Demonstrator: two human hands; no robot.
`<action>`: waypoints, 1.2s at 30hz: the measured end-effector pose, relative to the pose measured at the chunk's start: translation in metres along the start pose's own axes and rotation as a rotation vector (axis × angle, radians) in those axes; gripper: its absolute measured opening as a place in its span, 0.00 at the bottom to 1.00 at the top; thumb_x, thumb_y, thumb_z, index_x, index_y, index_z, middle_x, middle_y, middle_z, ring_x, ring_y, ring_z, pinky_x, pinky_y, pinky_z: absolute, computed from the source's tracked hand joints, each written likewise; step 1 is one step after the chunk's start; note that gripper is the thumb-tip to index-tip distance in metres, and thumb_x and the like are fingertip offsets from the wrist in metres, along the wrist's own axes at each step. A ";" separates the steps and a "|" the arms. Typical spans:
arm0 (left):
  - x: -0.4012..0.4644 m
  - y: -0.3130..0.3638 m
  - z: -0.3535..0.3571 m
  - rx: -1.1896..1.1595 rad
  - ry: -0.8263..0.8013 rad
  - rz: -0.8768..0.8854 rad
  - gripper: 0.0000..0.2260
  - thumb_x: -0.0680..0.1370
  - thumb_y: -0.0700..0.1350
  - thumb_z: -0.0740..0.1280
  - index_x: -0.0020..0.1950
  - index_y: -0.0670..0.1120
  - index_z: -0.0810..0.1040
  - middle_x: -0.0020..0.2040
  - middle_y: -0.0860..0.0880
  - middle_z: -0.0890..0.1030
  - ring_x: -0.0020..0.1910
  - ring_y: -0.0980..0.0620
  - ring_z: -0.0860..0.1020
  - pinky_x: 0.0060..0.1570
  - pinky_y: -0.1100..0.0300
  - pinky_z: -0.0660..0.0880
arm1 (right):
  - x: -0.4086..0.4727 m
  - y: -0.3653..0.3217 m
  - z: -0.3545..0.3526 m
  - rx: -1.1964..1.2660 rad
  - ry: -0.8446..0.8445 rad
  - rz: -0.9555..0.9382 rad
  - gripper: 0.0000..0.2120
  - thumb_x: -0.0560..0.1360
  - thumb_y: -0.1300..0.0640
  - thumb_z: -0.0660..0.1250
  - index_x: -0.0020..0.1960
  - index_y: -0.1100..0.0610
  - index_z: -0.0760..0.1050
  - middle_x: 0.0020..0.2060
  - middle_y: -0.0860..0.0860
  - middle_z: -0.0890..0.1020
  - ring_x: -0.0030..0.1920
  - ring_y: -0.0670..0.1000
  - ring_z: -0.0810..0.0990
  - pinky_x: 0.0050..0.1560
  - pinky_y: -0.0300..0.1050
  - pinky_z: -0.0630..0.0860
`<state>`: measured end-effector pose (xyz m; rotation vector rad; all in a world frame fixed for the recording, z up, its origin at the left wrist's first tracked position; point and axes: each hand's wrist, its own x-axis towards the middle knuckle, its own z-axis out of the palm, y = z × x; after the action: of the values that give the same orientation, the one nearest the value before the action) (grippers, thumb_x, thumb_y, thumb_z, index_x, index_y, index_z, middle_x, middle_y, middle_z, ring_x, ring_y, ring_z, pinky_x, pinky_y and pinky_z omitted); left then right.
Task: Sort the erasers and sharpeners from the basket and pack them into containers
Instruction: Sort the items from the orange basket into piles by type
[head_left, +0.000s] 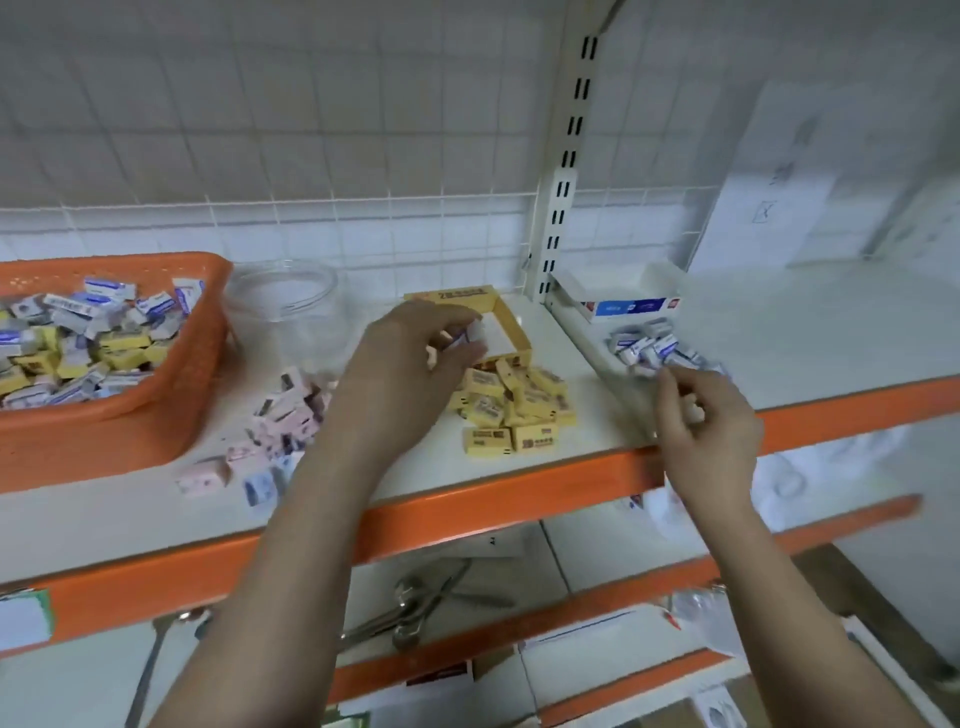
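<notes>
An orange basket (171, 415) at the left holds several mixed erasers, white-blue and yellow. My left hand (405, 374) hovers over the shelf's middle and pinches a small white-blue eraser (470, 332) between thumb and fingers, above the yellow cardboard box (511, 322). A pile of yellow erasers (511, 410) lies in front of that box. Pink and pale erasers (275, 426) are heaped left of my forearm. My right hand (706, 421) is near a heap of white-blue erasers (649, 345), its fingers curled at the heap's near edge; whether it holds one is blurred.
A clear plastic jar (285, 306) stands between the basket and the yellow box. A white box with a blue-red label (628, 301) sits behind the white-blue heap. The shelf has an orange front edge (467, 514). Metal utensils (415, 608) lie on the lower shelf.
</notes>
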<state>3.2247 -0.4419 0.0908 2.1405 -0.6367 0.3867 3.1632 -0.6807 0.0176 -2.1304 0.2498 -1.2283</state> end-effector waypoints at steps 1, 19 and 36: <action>0.012 0.007 0.017 -0.023 -0.057 0.031 0.07 0.75 0.45 0.68 0.52 0.50 0.80 0.48 0.54 0.78 0.44 0.60 0.76 0.47 0.65 0.73 | 0.003 0.017 -0.010 -0.023 0.040 0.053 0.19 0.76 0.49 0.58 0.39 0.61 0.79 0.33 0.48 0.77 0.36 0.48 0.74 0.39 0.39 0.66; 0.122 0.063 0.208 0.089 -0.464 0.148 0.16 0.71 0.49 0.73 0.57 0.47 0.79 0.53 0.49 0.80 0.48 0.55 0.76 0.46 0.62 0.71 | 0.010 0.093 -0.015 -0.085 0.097 0.065 0.12 0.73 0.53 0.58 0.31 0.51 0.64 0.27 0.41 0.65 0.31 0.43 0.65 0.38 0.46 0.62; 0.083 0.032 0.058 -0.016 -0.351 0.075 0.07 0.77 0.46 0.66 0.52 0.51 0.81 0.47 0.55 0.79 0.45 0.58 0.77 0.44 0.66 0.74 | 0.021 0.011 0.003 0.059 0.188 0.174 0.16 0.73 0.45 0.62 0.34 0.56 0.76 0.29 0.44 0.77 0.35 0.47 0.74 0.45 0.47 0.72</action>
<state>3.2778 -0.5303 0.1167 2.1921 -0.9154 0.0424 3.1788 -0.6978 0.0247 -1.9011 0.4648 -1.3158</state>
